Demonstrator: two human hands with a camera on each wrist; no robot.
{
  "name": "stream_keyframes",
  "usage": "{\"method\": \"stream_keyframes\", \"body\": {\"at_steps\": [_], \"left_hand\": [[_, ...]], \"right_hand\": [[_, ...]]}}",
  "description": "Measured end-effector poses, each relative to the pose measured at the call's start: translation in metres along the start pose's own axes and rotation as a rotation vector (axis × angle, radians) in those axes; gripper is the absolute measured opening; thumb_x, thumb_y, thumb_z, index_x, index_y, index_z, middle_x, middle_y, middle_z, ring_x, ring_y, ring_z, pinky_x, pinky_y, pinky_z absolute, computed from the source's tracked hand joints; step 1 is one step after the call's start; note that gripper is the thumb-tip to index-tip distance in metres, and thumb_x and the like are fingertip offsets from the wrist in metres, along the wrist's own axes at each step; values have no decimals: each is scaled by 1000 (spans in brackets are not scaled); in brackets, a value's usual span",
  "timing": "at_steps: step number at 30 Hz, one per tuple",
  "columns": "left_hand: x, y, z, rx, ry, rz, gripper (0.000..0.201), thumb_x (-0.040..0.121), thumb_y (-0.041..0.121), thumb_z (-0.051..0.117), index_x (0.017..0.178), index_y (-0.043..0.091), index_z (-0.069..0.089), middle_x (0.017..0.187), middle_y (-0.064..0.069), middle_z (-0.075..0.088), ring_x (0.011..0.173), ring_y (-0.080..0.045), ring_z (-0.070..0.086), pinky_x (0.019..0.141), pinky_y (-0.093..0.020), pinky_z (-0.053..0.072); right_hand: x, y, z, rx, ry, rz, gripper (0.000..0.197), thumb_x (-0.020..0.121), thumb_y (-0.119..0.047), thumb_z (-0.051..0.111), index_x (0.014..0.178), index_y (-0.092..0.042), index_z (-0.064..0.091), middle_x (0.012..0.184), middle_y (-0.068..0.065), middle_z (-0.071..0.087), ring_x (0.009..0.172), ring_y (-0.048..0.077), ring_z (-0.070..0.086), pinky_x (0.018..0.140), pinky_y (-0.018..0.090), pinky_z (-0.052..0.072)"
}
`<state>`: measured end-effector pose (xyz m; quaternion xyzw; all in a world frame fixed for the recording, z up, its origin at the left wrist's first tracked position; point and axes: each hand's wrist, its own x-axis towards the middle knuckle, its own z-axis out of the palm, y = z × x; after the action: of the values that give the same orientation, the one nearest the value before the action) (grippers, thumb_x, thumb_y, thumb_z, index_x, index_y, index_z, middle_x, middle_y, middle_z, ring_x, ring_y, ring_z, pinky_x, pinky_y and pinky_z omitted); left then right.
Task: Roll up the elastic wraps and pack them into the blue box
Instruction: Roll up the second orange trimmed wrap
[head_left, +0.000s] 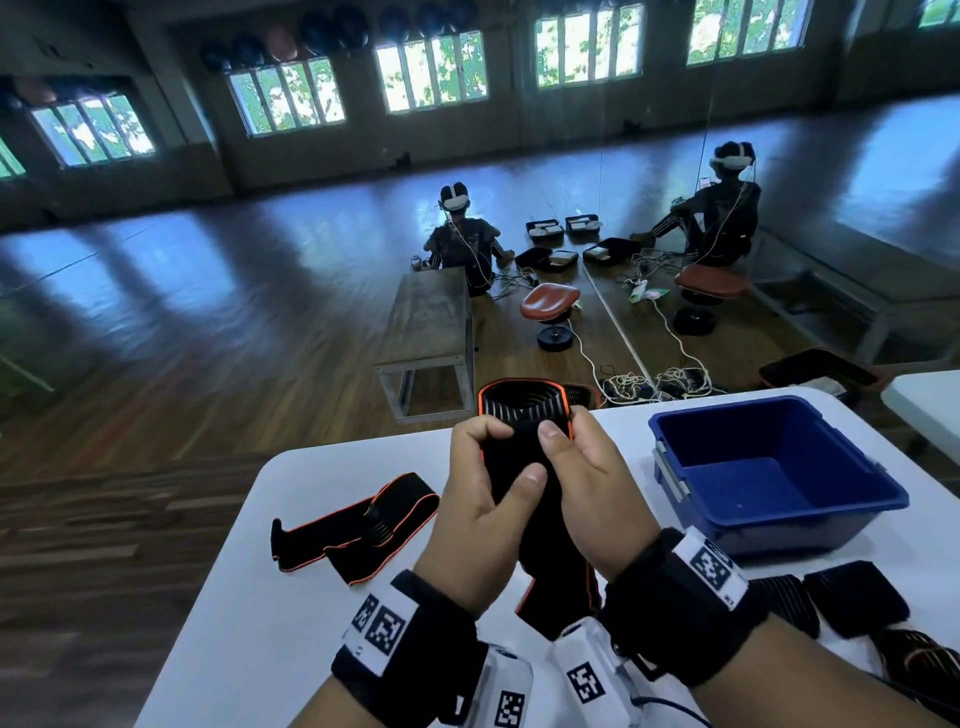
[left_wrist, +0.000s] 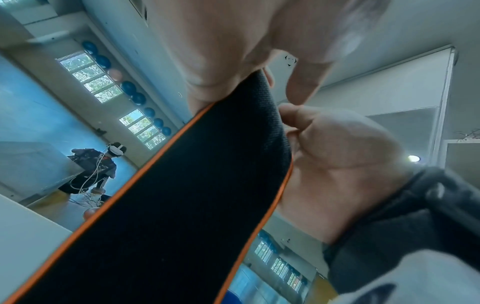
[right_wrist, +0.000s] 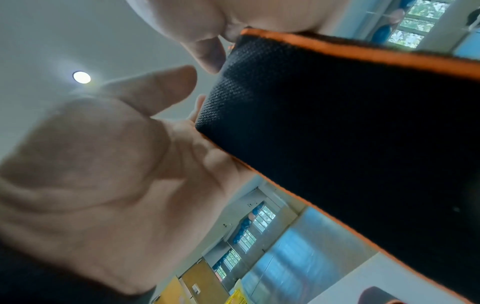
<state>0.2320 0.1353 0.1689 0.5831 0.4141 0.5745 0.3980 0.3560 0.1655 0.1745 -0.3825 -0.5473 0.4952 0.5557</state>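
Note:
I hold a black elastic wrap with orange trim (head_left: 524, 415) above the white table (head_left: 291, 597). My left hand (head_left: 506, 452) grips its left edge, thumb on the front and fingers curled over it. On the right edge sits my right hand (head_left: 566, 447), thumb on top, fingers hidden behind. The wrap's tail hangs down between my wrists. Both wrist views are filled by the wrap (left_wrist: 194, 195) (right_wrist: 350, 123), with both hands at its end. The blue box (head_left: 779, 467) stands open at the right; its floor looks bare. A second wrap (head_left: 358, 525) lies unrolled at the left.
Two black rolled bundles (head_left: 857, 597) (head_left: 784, 597) lie near the table's right front, with another dark wrap (head_left: 914, 660) at the right edge. Beyond the table are a wooden floor, a low bench (head_left: 426, 322), a stool (head_left: 550, 306) and a seated person.

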Motion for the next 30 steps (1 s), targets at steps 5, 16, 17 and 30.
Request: {"method": "stream_keyframes", "body": {"at_steps": [5, 16, 17, 30], "left_hand": [[0, -3, -5, 69, -50, -48, 52, 80, 2, 58, 122, 30, 49, 113, 9, 65, 108, -14, 63, 91, -35, 52], [18, -26, -18, -43, 30, -139, 69, 66, -8, 54, 129, 22, 51, 120, -5, 62, 102, -11, 64, 86, -36, 54], [20, -31, -21, -16, 33, -139, 70, 67, -9, 54, 129, 23, 51, 120, -3, 63, 104, -11, 65, 87, -36, 55], [37, -156, -52, 224, -48, -480, 64, 72, -18, 66, 118, 27, 57, 116, -1, 65, 98, -21, 69, 80, -32, 60]], "right_hand": [[2, 5, -5, 33, -51, 81, 26, 88, -26, 50, 108, -11, 57, 105, 16, 68, 105, 32, 65, 94, 53, 53], [-39, 60, -14, -219, -35, 29, 36, 82, -10, 65, 105, -35, 55, 98, -5, 65, 93, 20, 65, 87, 46, 54], [-46, 68, -15, -246, -93, 92, 38, 80, -11, 66, 108, -34, 57, 99, -3, 67, 93, 23, 66, 88, 51, 54], [-120, 150, -47, -200, -329, 649, 76, 82, 16, 56, 134, -40, 57, 127, -2, 69, 114, 23, 67, 103, 49, 50]]}}
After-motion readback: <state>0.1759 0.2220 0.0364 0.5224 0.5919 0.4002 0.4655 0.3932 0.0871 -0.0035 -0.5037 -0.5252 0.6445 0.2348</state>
